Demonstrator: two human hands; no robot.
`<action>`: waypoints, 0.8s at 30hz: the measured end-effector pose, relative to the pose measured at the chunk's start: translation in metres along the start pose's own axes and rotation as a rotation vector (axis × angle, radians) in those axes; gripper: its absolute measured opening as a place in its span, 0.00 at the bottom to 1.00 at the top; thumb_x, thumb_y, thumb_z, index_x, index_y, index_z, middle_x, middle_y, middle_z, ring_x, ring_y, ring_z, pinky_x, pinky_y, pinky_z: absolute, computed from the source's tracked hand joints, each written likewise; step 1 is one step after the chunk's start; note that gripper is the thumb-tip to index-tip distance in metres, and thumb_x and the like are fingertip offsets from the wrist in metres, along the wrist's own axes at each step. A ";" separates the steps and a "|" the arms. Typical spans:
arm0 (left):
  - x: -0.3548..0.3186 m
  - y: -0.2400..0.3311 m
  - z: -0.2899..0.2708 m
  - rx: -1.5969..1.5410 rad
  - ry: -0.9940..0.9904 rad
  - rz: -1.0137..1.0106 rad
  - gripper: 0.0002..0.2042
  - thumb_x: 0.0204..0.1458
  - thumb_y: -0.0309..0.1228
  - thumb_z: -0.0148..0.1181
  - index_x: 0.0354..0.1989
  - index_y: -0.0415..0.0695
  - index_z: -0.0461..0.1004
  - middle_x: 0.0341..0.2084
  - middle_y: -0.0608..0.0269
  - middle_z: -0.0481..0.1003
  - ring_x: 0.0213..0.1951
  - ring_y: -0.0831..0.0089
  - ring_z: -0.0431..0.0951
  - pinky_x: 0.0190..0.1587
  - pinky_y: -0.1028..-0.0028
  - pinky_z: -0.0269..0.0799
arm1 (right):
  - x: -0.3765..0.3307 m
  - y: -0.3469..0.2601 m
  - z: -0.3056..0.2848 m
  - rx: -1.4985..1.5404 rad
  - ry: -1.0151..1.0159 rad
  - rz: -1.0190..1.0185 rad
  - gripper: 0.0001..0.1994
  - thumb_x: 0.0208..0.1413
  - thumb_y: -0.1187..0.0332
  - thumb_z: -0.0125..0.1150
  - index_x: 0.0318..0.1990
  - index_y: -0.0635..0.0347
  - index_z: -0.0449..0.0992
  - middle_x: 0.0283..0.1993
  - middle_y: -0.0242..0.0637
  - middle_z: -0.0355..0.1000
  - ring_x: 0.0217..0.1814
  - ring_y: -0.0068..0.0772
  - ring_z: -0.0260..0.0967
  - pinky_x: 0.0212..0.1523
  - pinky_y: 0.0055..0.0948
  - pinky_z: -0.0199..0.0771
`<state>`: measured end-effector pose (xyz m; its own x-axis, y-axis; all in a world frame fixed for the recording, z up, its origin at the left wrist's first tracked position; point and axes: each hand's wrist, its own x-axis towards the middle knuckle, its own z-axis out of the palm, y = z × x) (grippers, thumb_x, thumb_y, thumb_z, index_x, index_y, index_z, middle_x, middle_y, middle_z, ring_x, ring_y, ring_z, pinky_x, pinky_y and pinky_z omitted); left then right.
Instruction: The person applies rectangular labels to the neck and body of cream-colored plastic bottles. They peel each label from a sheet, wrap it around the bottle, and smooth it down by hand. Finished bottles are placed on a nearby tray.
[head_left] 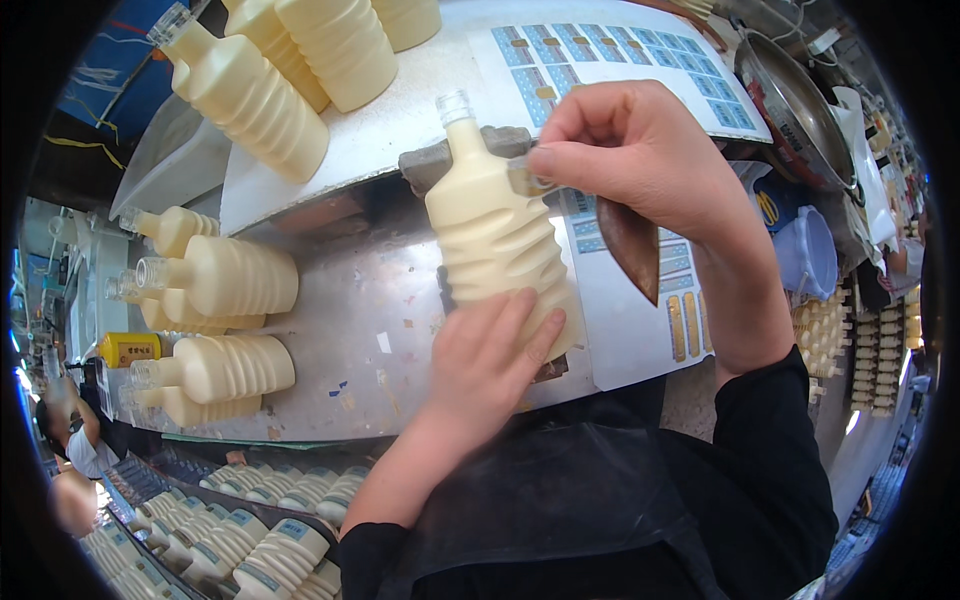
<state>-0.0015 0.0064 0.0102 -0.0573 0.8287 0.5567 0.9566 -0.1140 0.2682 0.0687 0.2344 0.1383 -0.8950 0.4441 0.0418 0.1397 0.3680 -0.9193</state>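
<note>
A cream ribbed plastic bottle (490, 235) with a clear threaded neck lies on the metal worktable (360, 310), neck pointing away from me. My left hand (490, 360) presses on its lower end, holding it down. My right hand (630, 150) pinches a small sticker label (527, 178) at the bottle's shoulder. A sheet of blue and gold sticker labels (640, 320) lies under the bottle.
Several unlabelled cream bottles (230, 280) lie at the left and several more (250, 95) at the top. Another label sheet (620, 55) lies at the back. A metal bowl (790, 110) and a blue plastic tub (810, 250) stand right. Labelled bottles (250, 550) fill a crate below left.
</note>
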 end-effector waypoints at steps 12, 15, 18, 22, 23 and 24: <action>0.072 -0.045 0.014 -0.826 0.464 -0.942 0.25 0.62 0.40 0.64 0.61 0.37 0.68 0.54 0.54 0.71 0.55 0.69 0.71 0.57 0.66 0.69 | 0.013 0.057 0.028 -0.024 0.060 0.203 0.17 0.52 0.58 0.74 0.31 0.65 0.81 0.28 0.35 0.78 0.30 0.20 0.73 0.34 0.24 0.74; 0.073 -0.062 0.013 -1.002 0.356 -1.066 0.22 0.56 0.37 0.69 0.53 0.38 0.71 0.48 0.57 0.73 0.51 0.72 0.73 0.55 0.70 0.71 | 0.011 0.066 0.026 0.023 0.075 0.228 0.16 0.53 0.58 0.73 0.31 0.65 0.81 0.28 0.33 0.78 0.30 0.19 0.72 0.33 0.24 0.74; 0.069 -0.061 0.018 -1.015 0.397 -1.032 0.21 0.58 0.37 0.68 0.54 0.38 0.71 0.47 0.58 0.74 0.49 0.73 0.73 0.54 0.71 0.71 | 0.007 0.076 0.024 0.178 0.051 0.251 0.13 0.58 0.61 0.70 0.33 0.64 0.80 0.29 0.30 0.77 0.30 0.16 0.71 0.32 0.21 0.72; 0.069 -0.059 0.018 -1.023 0.420 -1.017 0.18 0.63 0.37 0.63 0.54 0.38 0.71 0.47 0.57 0.74 0.48 0.73 0.74 0.53 0.71 0.71 | 0.000 0.074 0.025 0.193 0.034 0.203 0.10 0.64 0.64 0.64 0.36 0.62 0.78 0.30 0.27 0.76 0.31 0.13 0.70 0.32 0.17 0.69; 0.067 -0.061 0.018 -1.007 0.414 -1.015 0.18 0.64 0.37 0.62 0.54 0.38 0.71 0.47 0.57 0.75 0.48 0.73 0.74 0.53 0.71 0.71 | 0.000 0.074 0.026 0.180 0.035 0.194 0.10 0.65 0.64 0.64 0.36 0.63 0.78 0.30 0.27 0.76 0.31 0.13 0.70 0.32 0.18 0.70; 0.067 -0.061 0.019 -0.992 0.408 -1.013 0.17 0.65 0.37 0.61 0.54 0.38 0.70 0.47 0.57 0.75 0.48 0.73 0.74 0.53 0.71 0.71 | -0.001 0.075 0.028 0.172 0.047 0.170 0.10 0.65 0.64 0.63 0.36 0.63 0.78 0.30 0.27 0.76 0.31 0.13 0.69 0.32 0.18 0.69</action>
<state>-0.0586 0.0793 0.0164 -0.8028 0.5933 -0.0593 -0.1120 -0.0525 0.9923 0.0682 0.2385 0.0584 -0.8435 0.5268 -0.1050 0.2090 0.1418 -0.9676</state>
